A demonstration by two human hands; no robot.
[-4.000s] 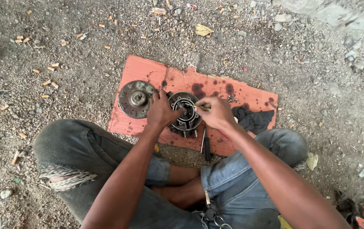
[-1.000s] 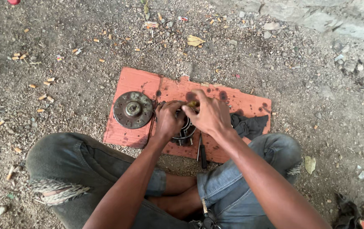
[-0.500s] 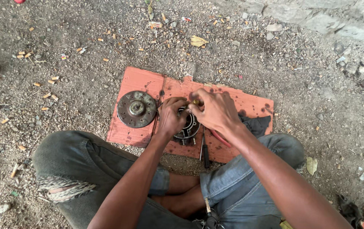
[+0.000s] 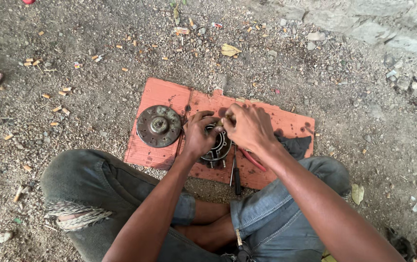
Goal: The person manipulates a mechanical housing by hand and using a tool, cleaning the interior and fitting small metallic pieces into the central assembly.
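Orange-red board (image 4: 169, 94), dark rusty disc (image 4: 159, 126)

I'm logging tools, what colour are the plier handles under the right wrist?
Red, on the pliers in the head view.

Soft, even daylight, moderately bright; no glare. Shadows faint and diffuse, darkest beneath the hands and around the legs. Focus sharp mid-frame, gravel grain resolved. Slight softening and possibly mild wide-angle stretch toward the corners. Top left ground reads dimmer, no motion blur evident
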